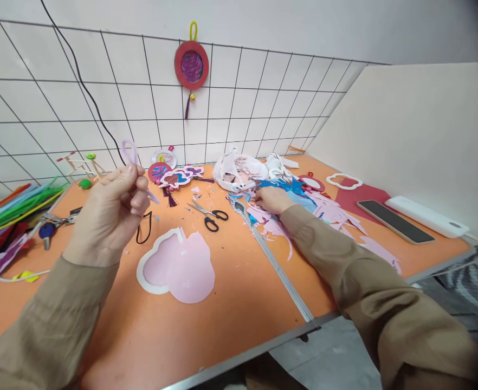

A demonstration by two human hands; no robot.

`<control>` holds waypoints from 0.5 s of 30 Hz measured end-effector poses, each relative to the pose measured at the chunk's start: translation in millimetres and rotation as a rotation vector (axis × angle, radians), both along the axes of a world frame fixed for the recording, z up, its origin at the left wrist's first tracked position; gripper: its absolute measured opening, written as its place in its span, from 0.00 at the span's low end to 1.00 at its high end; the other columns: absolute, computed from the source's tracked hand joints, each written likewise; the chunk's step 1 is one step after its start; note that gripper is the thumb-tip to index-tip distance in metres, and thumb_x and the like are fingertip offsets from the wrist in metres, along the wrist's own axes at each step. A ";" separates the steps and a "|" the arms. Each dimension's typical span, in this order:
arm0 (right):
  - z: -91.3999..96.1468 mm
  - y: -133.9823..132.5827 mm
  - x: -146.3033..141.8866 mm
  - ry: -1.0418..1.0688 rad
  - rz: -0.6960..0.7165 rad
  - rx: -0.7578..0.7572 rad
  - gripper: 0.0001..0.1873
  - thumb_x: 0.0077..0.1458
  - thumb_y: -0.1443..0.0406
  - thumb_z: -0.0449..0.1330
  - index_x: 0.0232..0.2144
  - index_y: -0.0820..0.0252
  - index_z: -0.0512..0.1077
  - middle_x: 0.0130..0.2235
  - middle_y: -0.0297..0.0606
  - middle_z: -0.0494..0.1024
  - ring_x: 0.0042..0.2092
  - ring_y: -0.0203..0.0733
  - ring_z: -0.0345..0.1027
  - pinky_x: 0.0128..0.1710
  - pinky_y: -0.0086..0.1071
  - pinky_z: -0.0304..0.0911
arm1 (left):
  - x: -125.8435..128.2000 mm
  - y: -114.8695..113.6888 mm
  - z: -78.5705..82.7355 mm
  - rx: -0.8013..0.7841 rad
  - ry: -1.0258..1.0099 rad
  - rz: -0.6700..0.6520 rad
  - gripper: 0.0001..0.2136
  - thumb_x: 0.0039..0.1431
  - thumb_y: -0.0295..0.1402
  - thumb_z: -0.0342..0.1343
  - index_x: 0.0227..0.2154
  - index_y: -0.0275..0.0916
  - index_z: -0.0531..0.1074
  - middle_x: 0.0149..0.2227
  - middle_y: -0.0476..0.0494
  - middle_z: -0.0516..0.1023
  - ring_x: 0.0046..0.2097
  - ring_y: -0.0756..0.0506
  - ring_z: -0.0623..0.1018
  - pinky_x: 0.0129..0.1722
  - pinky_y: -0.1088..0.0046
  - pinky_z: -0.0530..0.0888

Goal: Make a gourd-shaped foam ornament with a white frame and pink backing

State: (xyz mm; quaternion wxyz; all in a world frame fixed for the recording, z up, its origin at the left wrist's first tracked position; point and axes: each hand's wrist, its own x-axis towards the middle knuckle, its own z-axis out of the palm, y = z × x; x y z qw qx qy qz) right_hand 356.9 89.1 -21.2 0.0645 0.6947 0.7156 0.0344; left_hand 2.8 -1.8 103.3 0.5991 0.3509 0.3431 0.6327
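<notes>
My left hand [111, 208] is raised above the orange table [231, 309], fingers pinched on a lilac pipe cleaner loop [130, 151]. My right hand [272, 199] reaches far across the table into a heap of pink and blue paper scraps [299, 203], fingers curled down; what they touch is hidden. A pink cloud-shaped foam piece [180, 265] with a white rim lies below my left hand. Black-handled scissors [210, 212] lie between the hands. A metal ruler [271, 260] runs diagonally under my right forearm.
A bundle of coloured pipe cleaners [15, 203] and keys [50, 225] lie at the left. A phone [393, 221] and white power bank [426, 216] rest at the right. Plastic bags [234, 170], finished ornaments [174, 176] and a wall grid with a red ornament [191, 65] are behind.
</notes>
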 end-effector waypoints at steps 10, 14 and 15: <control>4.0 5.3 4.7 0.112 0.026 0.067 0.16 0.57 0.67 0.54 0.46 0.68 0.73 0.45 0.56 0.79 0.47 0.54 0.73 0.44 0.38 0.63 | -1.0 7.3 -9.8 0.039 0.029 -0.019 0.14 0.63 0.24 0.50 0.23 0.33 0.75 0.21 0.50 0.69 0.17 0.59 0.62 0.13 0.87 0.60; 19.0 8.0 24.0 0.288 0.042 0.146 0.13 0.55 0.67 0.54 0.41 0.62 0.75 0.39 0.47 0.81 0.42 0.48 0.74 0.42 0.35 0.64 | 0.6 6.2 -8.4 0.016 0.039 -0.014 0.15 0.63 0.24 0.50 0.22 0.33 0.74 0.20 0.50 0.69 0.16 0.58 0.62 0.12 0.86 0.59; 23.8 7.9 29.4 0.344 0.055 0.167 0.11 0.54 0.66 0.55 0.38 0.61 0.76 0.35 0.44 0.81 0.39 0.46 0.74 0.39 0.34 0.65 | 1.3 5.9 -8.1 0.012 0.041 -0.013 0.15 0.63 0.24 0.50 0.22 0.33 0.74 0.20 0.50 0.68 0.16 0.58 0.62 0.12 0.86 0.59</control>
